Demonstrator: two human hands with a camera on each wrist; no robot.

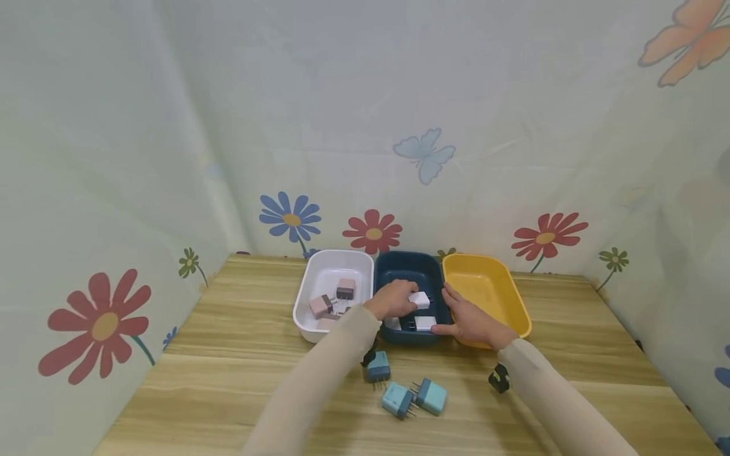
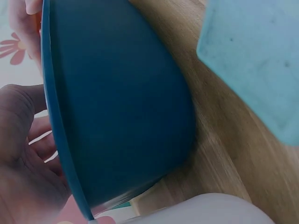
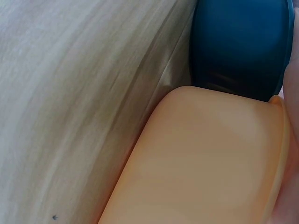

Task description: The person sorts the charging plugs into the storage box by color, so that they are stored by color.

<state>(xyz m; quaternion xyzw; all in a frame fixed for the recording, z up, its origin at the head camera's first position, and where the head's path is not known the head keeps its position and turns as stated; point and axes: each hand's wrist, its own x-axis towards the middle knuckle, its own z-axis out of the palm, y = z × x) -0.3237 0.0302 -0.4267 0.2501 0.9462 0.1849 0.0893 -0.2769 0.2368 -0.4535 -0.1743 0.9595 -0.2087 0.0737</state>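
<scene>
At the left grip (image 1: pixel 395 300), a white plug (image 1: pixel 421 300) and a dark blue tray (image 1: pixel 410 266); left of that grip, a white tray (image 1: pixel 342 261) with pink-and-brown plugs (image 1: pixel 346 285). By the right grip (image 1: pixel 473 322), a yellow tray (image 1: pixel 485 285). Nearer than both grips, turquoise-and-blue plugs (image 1: pixel 431 397) on a brown-streaked tabletop (image 1: pixel 228 354); beyond the grips, a pale backdrop (image 1: pixel 319 95) patterned with red, blue and green flowers (image 1: pixel 373 233).

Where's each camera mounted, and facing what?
Head: worn there, facing down and forward at the blue tray and yellow tray; left hand, right hand, sleeves show.
Left wrist: worn there, facing the blue tray's outer wall; both hands partly show.
Right wrist: worn there, facing the yellow tray's outer wall; right hand partly shows.
Both wrist views share the blue tray.
</scene>
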